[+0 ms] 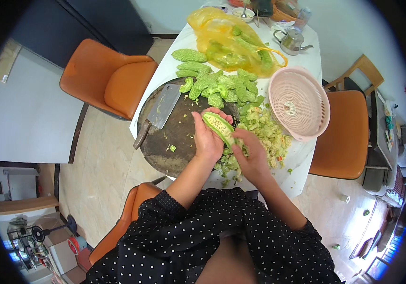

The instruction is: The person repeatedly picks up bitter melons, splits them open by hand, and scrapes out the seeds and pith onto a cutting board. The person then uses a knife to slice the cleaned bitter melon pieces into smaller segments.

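Observation:
My left hand (209, 142) cradles a halved bitter melon (219, 125), its cut face up, with pale pith and seeds showing. At the melon's near end, the thumb and fingers of my right hand (254, 156) pinch it. Both hands are above the right side of a round, dark chopping board (174, 131). A cleaver (165, 106) lies on the board's left part, its wooden handle over the rim. Hollowed bitter melon halves (203, 85) are heaped at the far edge. Beside my right hand spreads a pile of scraped pith and seeds (265, 131).
Right of the pile, a pink plastic colander (306, 88) sits on the white table (304, 152). Farther back are a yellow plastic bag (217, 28) with bitter melons and a metal teapot (291, 42). Orange chairs (125, 81) surround the table.

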Action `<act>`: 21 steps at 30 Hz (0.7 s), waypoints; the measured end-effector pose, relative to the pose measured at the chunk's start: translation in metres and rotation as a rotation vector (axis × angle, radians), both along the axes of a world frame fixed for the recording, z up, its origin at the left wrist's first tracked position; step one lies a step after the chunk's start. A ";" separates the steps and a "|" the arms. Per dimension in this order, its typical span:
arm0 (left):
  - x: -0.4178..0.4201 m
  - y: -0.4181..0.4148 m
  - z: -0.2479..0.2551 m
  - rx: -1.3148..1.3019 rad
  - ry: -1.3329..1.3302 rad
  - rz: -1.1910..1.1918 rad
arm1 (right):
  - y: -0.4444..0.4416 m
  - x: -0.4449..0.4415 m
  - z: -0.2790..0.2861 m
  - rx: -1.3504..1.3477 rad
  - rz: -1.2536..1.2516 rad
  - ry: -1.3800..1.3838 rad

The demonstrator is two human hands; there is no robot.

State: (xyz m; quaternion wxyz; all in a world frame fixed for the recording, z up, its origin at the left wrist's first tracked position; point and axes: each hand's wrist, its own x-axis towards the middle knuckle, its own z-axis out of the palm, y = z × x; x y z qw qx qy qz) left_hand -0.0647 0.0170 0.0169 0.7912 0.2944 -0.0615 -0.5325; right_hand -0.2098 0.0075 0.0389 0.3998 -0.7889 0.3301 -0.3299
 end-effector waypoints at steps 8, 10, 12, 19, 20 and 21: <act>-0.035 0.014 0.021 -0.147 -0.521 -0.016 | -0.015 0.014 0.014 0.671 -0.015 -0.362; -0.036 0.015 0.016 -0.170 -0.671 -0.020 | -0.016 0.017 0.016 0.712 -0.003 -0.397; -0.038 0.016 0.015 -0.176 -0.759 -0.019 | -0.016 0.017 0.017 0.735 0.011 -0.418; -0.047 0.018 0.009 -0.197 -0.933 0.043 | -0.017 0.017 0.006 0.735 0.033 -0.480; -0.047 0.018 0.005 -0.197 -0.999 0.062 | -0.016 0.018 0.003 0.728 0.020 -0.486; -0.048 0.017 0.006 -0.187 -1.050 0.081 | -0.016 0.019 0.000 0.737 0.005 -0.511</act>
